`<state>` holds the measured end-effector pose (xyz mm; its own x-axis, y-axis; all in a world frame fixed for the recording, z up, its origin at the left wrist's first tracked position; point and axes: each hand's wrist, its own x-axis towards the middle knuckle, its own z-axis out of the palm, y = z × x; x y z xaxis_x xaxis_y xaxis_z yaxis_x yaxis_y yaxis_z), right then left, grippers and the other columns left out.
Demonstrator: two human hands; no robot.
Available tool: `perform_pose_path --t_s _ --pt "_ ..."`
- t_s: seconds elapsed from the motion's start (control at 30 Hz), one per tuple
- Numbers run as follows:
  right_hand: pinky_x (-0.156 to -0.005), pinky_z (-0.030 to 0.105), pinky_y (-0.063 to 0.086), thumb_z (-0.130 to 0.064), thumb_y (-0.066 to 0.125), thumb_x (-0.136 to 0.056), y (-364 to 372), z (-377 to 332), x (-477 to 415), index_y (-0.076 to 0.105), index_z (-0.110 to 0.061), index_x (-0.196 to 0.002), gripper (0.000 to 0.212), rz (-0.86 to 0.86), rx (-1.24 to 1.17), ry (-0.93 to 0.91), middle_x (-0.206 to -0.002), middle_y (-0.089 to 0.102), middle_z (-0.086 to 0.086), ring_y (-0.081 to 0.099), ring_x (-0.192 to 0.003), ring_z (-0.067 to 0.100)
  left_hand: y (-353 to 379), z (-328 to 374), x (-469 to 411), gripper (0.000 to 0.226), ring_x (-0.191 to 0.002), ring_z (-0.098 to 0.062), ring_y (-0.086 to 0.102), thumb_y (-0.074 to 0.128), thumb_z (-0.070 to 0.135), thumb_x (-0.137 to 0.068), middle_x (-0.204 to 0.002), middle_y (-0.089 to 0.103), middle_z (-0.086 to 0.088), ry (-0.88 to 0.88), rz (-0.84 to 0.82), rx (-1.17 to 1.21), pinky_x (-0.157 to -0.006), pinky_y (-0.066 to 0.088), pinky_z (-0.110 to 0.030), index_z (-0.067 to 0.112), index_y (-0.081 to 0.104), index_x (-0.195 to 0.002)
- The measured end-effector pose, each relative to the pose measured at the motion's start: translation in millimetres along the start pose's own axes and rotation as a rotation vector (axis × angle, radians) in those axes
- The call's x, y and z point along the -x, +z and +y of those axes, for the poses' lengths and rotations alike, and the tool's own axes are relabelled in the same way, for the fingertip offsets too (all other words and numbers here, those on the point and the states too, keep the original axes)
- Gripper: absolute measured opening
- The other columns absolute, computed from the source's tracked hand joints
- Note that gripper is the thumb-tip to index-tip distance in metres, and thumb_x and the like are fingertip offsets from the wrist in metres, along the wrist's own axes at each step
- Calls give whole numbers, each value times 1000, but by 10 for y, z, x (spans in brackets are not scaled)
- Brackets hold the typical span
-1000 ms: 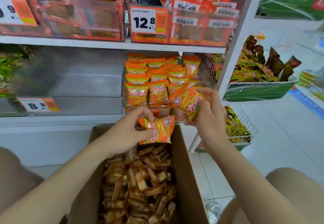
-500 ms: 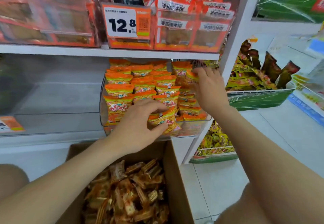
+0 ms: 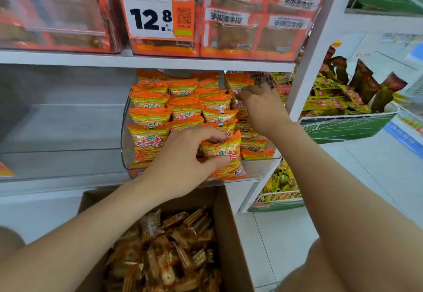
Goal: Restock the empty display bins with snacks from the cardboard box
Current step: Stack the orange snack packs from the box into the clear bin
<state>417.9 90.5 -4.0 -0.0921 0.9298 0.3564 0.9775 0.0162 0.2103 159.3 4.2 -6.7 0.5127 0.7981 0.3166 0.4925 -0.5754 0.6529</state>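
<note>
A clear display bin (image 3: 258, 170) on the middle shelf holds several rows of orange snack packets (image 3: 150, 117). My left hand (image 3: 183, 161) grips one orange packet (image 3: 225, 156) at the bin's front right. My right hand (image 3: 263, 106) reaches deep into the bin's right side, fingertips on a packet (image 3: 238, 85) near the back. An open cardboard box (image 3: 231, 234) sits below on the floor, filled with small brown-wrapped snacks (image 3: 174, 250). To the left stands an empty clear bin (image 3: 64, 154).
The upper shelf carries red-orange packets (image 3: 251, 21) and a price tag reading 12.8 (image 3: 158, 12). A white shelf post (image 3: 318, 40) rises at the right. Beyond it are wire baskets with yellow and dark packets (image 3: 338, 99), and white floor tiles (image 3: 377, 177).
Both hands carried orange packets from above the box up into the bin. The right hand went to the back right, the left to the front. The camera moved closer.
</note>
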Motion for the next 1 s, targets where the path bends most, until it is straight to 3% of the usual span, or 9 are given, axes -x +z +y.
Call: perform_pose_path --t_s 0.1,0.17,0.23,0.33,0.43,0.5,0.63,0.8,1.0 --pt "-96 49 44 -4 53 -83 -103 -7 176 65 -13 -136 55 115 -41 29 -131 64 15 48 -118 41 -23 -16 -4 39 -107 27 50 78 44 -91 -114 57 44 -32 -19 85 -90 42 -8 45 70 -129" --pt "-80 42 51 -8 44 -92 -294 -38 357 74 -16 -122 43 205 -453 97 -107 75 9 61 -96 30 -39 -14 -18 39 -109 16 57 79 45 -90 -117 60 42 -51 -7 124 -92 53 -21 46 70 -128" --pt "-59 34 48 -16 53 -103 -559 -113 588 76 -19 -111 24 108 -961 139 -87 77 -1 63 -68 16 -50 20 -31 41 -105 3 65 82 44 -88 -118 66 34 -59 25 162 -89 60 -34 44 71 -127" --pt "-68 36 51 -33 78 -95 -842 -199 882 73 -24 -124 31 -188 -1204 -72 -94 77 -1 66 -77 16 -56 112 -49 51 -99 -7 72 88 43 -82 -115 72 23 -39 83 258 -81 63 -38 39 67 -129" --pt "-73 29 54 -37 84 -87 -880 -146 946 75 -26 -125 41 -278 -1160 -132 -106 78 -8 69 -88 6 -68 196 -67 64 -90 -13 73 91 45 -78 -113 71 17 1 118 288 -74 63 -36 38 60 -133" --pt "-56 25 42 -39 82 -87 -881 -5 934 78 -25 -118 34 -242 -1134 -36 -75 72 -5 53 -59 7 -77 205 -78 73 -101 -5 68 84 53 -83 -124 66 21 13 79 156 -83 60 -30 39 48 -145" --pt "-58 11 42 -38 79 -92 -803 251 867 76 -20 -115 29 137 -783 230 -84 73 -12 63 -64 2 -51 35 -72 59 -134 -21 42 36 66 -106 -148 52 5 93 115 -529 -107 41 -46 30 43 -152" --pt "-88 24 38 -20 72 -97 -463 148 556 69 -14 -124 28 215 -513 151 -119 69 5 63 -109 24 40 -160 -129 66 -156 -41 21 20 64 -106 -171 27 -7 -18 53 -812 -123 19 -64 30 36 -161" --pt "-91 48 50 -17 65 -102 -272 96 277 64 -18 -130 28 -30 -286 -2 -120 71 9 62 -115 35 111 -289 -140 69 -156 -45 19 20 61 -105 -172 27 -10 -77 -18 -866 -122 24 -65 30 24 -166"
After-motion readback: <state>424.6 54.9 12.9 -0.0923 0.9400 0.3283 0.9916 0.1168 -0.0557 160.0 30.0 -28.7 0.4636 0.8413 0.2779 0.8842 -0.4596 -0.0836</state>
